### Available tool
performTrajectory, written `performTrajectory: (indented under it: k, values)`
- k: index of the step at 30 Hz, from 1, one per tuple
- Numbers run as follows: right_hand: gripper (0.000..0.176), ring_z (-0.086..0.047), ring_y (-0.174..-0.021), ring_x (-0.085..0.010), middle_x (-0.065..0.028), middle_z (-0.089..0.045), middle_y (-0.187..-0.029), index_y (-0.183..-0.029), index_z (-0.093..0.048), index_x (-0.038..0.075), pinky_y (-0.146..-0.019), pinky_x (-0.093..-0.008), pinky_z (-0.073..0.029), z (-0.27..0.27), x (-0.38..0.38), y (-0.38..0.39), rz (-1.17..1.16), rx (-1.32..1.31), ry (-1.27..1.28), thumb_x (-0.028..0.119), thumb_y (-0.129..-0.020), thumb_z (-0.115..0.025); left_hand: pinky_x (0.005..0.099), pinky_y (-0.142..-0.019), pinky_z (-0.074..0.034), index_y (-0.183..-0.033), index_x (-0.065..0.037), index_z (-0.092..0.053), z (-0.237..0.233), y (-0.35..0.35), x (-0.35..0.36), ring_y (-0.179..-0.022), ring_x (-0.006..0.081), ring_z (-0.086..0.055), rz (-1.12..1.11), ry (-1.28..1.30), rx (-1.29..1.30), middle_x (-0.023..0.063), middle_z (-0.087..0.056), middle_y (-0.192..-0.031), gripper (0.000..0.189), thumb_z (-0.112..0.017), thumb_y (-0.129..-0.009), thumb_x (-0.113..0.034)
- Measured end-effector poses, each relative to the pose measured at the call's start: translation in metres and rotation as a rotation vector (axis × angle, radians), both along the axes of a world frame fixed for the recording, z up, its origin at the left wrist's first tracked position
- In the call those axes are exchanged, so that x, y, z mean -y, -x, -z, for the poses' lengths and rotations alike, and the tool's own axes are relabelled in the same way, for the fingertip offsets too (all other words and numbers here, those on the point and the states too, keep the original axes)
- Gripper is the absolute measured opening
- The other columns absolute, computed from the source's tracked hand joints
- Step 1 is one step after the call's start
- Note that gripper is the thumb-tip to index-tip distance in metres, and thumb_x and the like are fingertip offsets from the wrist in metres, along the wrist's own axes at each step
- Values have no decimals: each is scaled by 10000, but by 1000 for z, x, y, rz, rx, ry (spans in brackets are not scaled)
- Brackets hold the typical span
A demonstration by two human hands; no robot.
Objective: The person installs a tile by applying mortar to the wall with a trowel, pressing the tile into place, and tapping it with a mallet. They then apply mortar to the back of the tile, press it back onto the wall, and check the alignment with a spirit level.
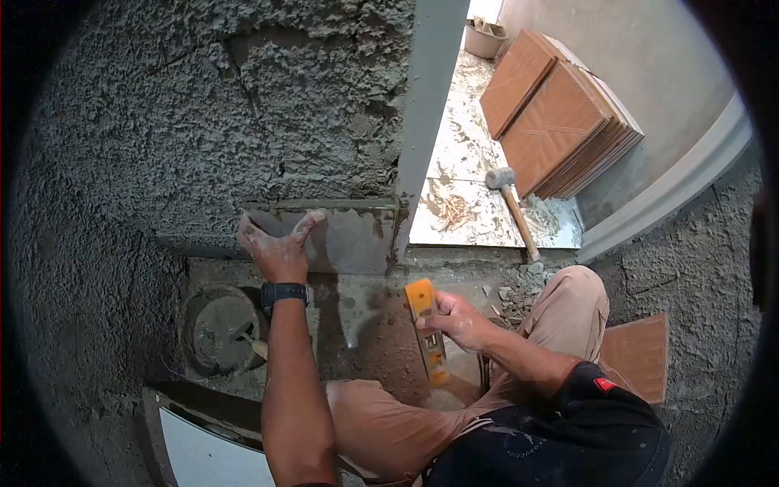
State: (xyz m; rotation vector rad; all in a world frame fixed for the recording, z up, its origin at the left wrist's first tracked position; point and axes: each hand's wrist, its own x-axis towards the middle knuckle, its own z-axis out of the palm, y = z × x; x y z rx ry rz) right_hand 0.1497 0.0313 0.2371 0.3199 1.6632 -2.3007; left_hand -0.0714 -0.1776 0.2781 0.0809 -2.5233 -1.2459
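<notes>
A grey tile (349, 239) stands on edge along the foot of the rough mortared wall (203, 105). My left hand (280, 247), dusty with cement and wearing a black watch, rests against this tile. Its thumb and fingers are spread apart near the tile's top edge. In my right hand (458, 321) is a small orange spirit level (433, 349), gripped near its middle and tilted, apart from the tile. Wet mortar shows along the tile's upper edge.
A rubber mallet (515, 215) lies across the doorway. Stacked brown tiles (560, 122) lean on the far wall, with a bucket (484, 39) behind. Left of my forearm is a round mortar pan (219, 329); a white tile (207, 450) lies nearer. Another brown tile (637, 357) sits right.
</notes>
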Motion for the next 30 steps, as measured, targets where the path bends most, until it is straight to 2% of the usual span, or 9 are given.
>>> performTrajectory:
  k: [5,6,8,10,16,20,23,26,30]
  values:
    - [290,-598,-923,-105,-10,-641,-1029,-1212,-587,48,-849,-274,-466,-11,-3,4,159,30,75,149,-951,-662,483,-1150,-337,-1448,170,-268,-5,-3,0,-1364,422,-350,-7,52,17,310,-365,-1445,1360,-909,-528,-600]
    - [259,-603,-915,-108,-10,-647,-1023,-1183,-601,57,-839,-281,-475,15,-3,-1,128,64,18,158,-953,-666,484,-1148,-340,-1442,179,-268,-1,-1,0,-1359,422,-355,-10,84,9,314,-370,-1442,1368,-901,-523,-611]
    - [212,-618,-904,-125,-19,-671,-1001,-1135,-626,68,-842,-304,-493,1,8,-5,90,165,-191,160,-951,-677,486,-1145,-343,-1437,187,-267,6,3,0,-1353,421,-360,-15,115,-1,318,-375,-1439,1375,-893,-518,-623]
    - [225,-620,-914,-128,-17,-674,-991,-1141,-623,60,-858,-309,-492,4,7,0,63,118,-155,156,-947,-683,483,-1146,-343,-1438,185,-268,10,5,3,-1358,421,-356,56,-110,-42,318,-383,-1438,1380,-893,-510,-623]
    - [291,-592,-1012,-124,-23,-663,-1082,-1189,-623,38,-935,-317,-463,-6,-8,18,157,-76,-191,176,-943,-696,482,-1143,-352,-1457,145,-270,5,2,0,-1356,425,-363,-13,76,-36,308,-367,-1441,1340,-934,-522,-548]
    - [298,-588,-1016,-120,-25,-663,-1092,-1191,-626,35,-939,-315,-460,1,-11,19,168,-68,-116,173,-937,-702,491,-1145,-345,-1455,142,-275,9,4,0,-1364,429,-354,26,-95,-10,312,-359,-1450,1368,-920,-501,-596]
    - [288,-594,-1001,-121,-31,-669,-1087,-1186,-627,32,-928,-309,-466,1,-14,24,174,-99,-192,158,-936,-698,494,-1149,-341,-1458,136,-278,17,9,2,-1370,432,-346,-1,-2,-51,307,-367,-1450,1392,-908,-483,-632]
    - [279,-601,-977,-124,-30,-676,-1061,-1178,-629,26,-906,-306,-476,-3,-16,31,203,-131,-214,142,-933,-692,468,-1129,-356,-1444,144,-303,11,7,2,-1329,421,-401,-6,-9,-74,321,-390,-1421,1292,-936,-555,-547]
    - [312,-607,-972,-125,-42,-684,-1039,-1177,-625,12,-893,-300,-480,-13,-20,47,261,-146,-442,141,-904,-702,477,-1130,-356,-1446,142,-302,10,6,2,-1344,422,-388,0,-9,-36,312,-385,-1426,1307,-931,-547,-567]
